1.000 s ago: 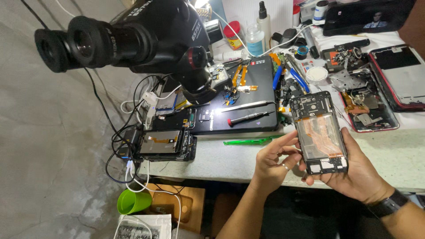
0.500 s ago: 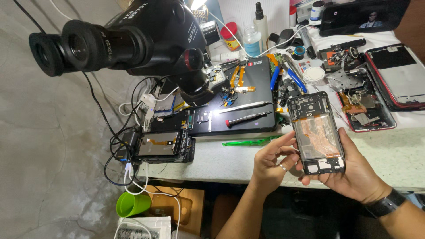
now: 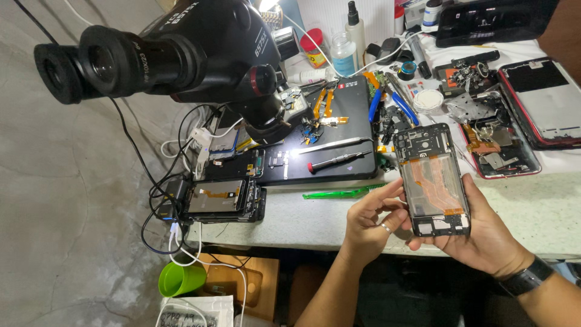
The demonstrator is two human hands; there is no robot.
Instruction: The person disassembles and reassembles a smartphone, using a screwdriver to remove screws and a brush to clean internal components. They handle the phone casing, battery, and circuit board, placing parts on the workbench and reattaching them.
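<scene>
Your right hand point(image 3: 484, 233) cradles the opened phone frame point(image 3: 434, 178), fingers wrapped beneath; your left hand point(image 3: 369, 221) fingers seemingly pinch its left edge, above the counter point(image 3: 532, 206).

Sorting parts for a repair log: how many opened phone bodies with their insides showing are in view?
2: one opened phone frame held in both hands, right hand underneath; one red-edged phone body on the table. Others may hide in clutter.
</scene>
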